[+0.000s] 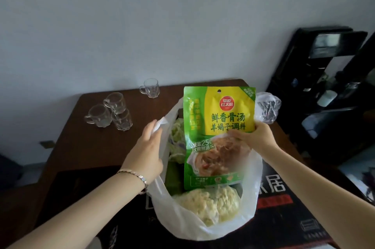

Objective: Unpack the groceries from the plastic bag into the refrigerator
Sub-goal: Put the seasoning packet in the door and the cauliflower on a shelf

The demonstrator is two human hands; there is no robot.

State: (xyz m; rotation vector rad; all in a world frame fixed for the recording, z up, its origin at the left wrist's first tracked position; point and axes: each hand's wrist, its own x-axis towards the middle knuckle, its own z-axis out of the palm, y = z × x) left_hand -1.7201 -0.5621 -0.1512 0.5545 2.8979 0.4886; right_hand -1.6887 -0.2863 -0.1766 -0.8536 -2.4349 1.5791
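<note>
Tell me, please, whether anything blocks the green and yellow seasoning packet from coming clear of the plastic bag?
Nothing visible does. The right hand holds the seasoning packet upright, mostly above the plastic bag, whose mouth the left hand holds open.

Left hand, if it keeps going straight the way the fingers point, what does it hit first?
The left hand holds the bag rim, fingers pointing toward the wall. Past the rim lies bare table; the glass mug probably comes first, though depth is unclear.

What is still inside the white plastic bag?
Inside the plastic bag: a pale cauliflower in front, leafy greens behind. The seasoning packet, held by the right hand, covers the rest.
</note>
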